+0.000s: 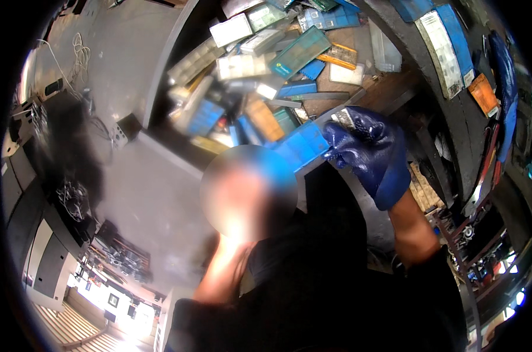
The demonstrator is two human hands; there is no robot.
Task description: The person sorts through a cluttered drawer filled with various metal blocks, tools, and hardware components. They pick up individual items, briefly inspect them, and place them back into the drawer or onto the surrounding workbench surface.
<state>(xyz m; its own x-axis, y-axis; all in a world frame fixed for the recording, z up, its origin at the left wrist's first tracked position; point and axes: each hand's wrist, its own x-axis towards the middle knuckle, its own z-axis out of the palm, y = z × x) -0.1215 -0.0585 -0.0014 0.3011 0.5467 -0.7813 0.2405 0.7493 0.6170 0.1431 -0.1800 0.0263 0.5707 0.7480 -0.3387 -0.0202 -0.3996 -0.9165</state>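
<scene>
Right hand: we see our right hand (368, 146) in a dark blue glove, fingers curled and pinching the end of a blue box (301, 145).
Blue box: it sits in our grip above the shelf (336, 44), tilted, its far end hidden by a blur.
Left hand: we cannot tell its state; it is hidden.
Shelf: we see many small blue, clear and orange cases (298, 53) heaped on it, overlapping.
</scene>
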